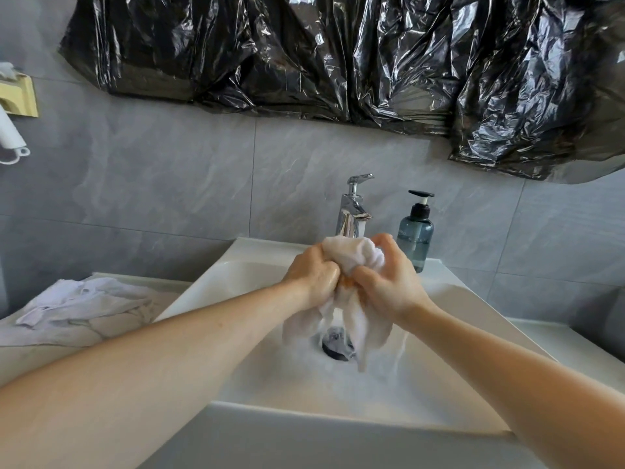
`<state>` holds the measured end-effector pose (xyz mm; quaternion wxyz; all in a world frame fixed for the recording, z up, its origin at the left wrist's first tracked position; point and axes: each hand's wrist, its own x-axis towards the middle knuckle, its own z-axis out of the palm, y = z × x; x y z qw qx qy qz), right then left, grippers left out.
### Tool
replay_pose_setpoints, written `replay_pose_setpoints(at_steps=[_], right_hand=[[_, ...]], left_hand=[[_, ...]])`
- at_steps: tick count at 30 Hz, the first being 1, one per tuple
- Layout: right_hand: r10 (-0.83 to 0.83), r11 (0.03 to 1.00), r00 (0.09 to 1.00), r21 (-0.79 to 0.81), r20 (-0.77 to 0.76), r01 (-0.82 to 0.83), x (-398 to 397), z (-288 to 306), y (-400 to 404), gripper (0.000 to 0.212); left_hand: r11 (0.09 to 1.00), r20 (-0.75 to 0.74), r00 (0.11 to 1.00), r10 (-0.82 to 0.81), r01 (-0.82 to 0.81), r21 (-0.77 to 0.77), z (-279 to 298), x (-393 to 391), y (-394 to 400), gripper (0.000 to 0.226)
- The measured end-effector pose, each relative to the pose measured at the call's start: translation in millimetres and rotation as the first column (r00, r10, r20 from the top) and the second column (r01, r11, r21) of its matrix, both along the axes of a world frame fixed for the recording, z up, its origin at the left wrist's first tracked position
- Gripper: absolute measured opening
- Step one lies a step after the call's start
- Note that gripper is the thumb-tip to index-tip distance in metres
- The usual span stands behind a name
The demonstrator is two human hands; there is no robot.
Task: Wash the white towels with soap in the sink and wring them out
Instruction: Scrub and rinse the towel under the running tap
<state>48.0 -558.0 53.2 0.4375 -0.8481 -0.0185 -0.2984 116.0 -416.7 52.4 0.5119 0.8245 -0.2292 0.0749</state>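
Observation:
Over the white sink (243,275) both hands grip one wet white towel (358,255), bunched between them with an orange stain showing at the middle. My left hand (313,274) holds its left side and my right hand (389,282) holds its right side. The towel's loose ends hang down toward the drain (338,346). Water runs from the chrome tap (353,206) just behind the towel. A blue-grey soap pump bottle (417,231) stands on the sink's back right corner. Another white towel (84,299) lies crumpled on the counter to the left.
A marble-look counter (44,340) flanks the sink on the left. Black plastic sheeting (338,52) covers the wall above the tap. A yellow wall fitting with a white object (13,106) hangs at the far left. Grey tiles line the wall.

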Motion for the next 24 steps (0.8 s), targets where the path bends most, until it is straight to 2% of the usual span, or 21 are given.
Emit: replay_pose_setpoints(at_steps=[2, 6, 9, 12, 14, 17, 19, 21, 24], right_hand=[[-0.108, 0.993, 0.993, -0.053, -0.039, 0.106, 2.1, -1.5, -3.3, 0.030], [-0.177, 0.982, 0.974, -0.094, -0.139, 0.164, 1.9, -2.0, -5.5, 0.021], [-0.162, 0.980, 0.968, -0.146, -0.191, 0.135, -1.4, -1.6, -4.2, 0.023], [-0.092, 0.982, 0.980, -0.179, -0.175, 0.061, -6.4, 2.6, 1.5, 0.033], [-0.066, 0.981, 0.974, -0.192, -0.218, 0.023, -6.2, 3.9, 2.7, 0.038], [-0.118, 0.970, 0.909, -0.243, -0.400, 0.019, -6.9, 9.6, 5.1, 0.059], [-0.211, 0.903, 0.847, -0.429, -0.487, -0.021, -14.3, 19.6, 11.3, 0.057], [-0.277, 0.811, 0.775, -0.571, -0.568, -0.129, -27.0, 25.0, 23.0, 0.051], [-0.293, 0.792, 0.687, -0.572, -0.665, -0.216, -32.4, 9.6, 28.1, 0.052]], left_hand=[[1.000, 0.045, 0.999, 0.012, -0.013, 0.020, 4.1, -1.3, -2.0, 0.062], [0.999, 0.051, 0.998, 0.028, -0.030, 0.040, 4.0, -1.4, -4.9, 0.033], [0.997, 0.053, 0.998, 0.028, -0.031, 0.074, -2.9, 0.7, -4.7, 0.028], [0.996, 0.045, 0.998, 0.044, -0.047, 0.081, -8.7, 10.5, -2.4, 0.025], [0.992, 0.042, 0.997, 0.072, -0.076, 0.100, -10.2, 14.8, -1.0, 0.020], [0.976, 0.033, 0.994, 0.101, -0.106, 0.192, -10.8, 14.8, 2.0, 0.028], [0.959, 0.028, 0.995, 0.092, -0.096, 0.268, -11.7, 13.8, 4.1, 0.030], [0.934, 0.029, 0.998, 0.064, -0.070, 0.350, -13.7, 9.9, 5.6, 0.027], [0.857, -0.038, 0.999, -0.004, 0.023, 0.515, -16.3, 1.8, 3.9, 0.034]])
